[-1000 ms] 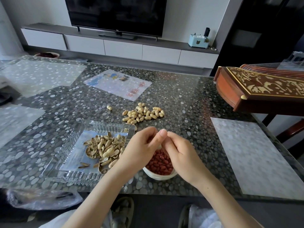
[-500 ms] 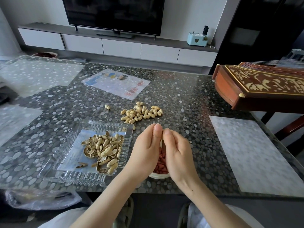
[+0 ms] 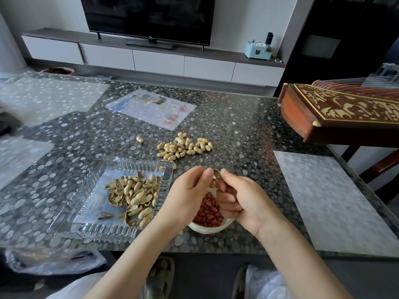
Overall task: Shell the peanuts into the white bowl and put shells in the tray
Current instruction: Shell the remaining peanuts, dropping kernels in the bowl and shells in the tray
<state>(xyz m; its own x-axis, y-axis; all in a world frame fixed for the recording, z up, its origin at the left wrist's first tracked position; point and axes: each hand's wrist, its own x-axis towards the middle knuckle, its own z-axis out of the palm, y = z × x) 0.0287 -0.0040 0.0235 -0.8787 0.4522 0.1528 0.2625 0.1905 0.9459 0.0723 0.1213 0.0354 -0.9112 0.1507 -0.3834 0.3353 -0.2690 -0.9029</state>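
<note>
Tan shell [image 3: 216,177] is pinched between your left hand [image 3: 190,196] and right hand [image 3: 243,198], above the white bowl [image 3: 210,230]. Tear sharply and fragments could fall among the kernels [image 3: 208,210], missing the tray [image 3: 92,230].

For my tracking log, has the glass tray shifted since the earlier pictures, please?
No. The glass tray keeps its place beside the unshelled peanut pile.

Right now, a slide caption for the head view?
Left hand and right hand open a peanut over the bowl; shells in the tray.
</note>
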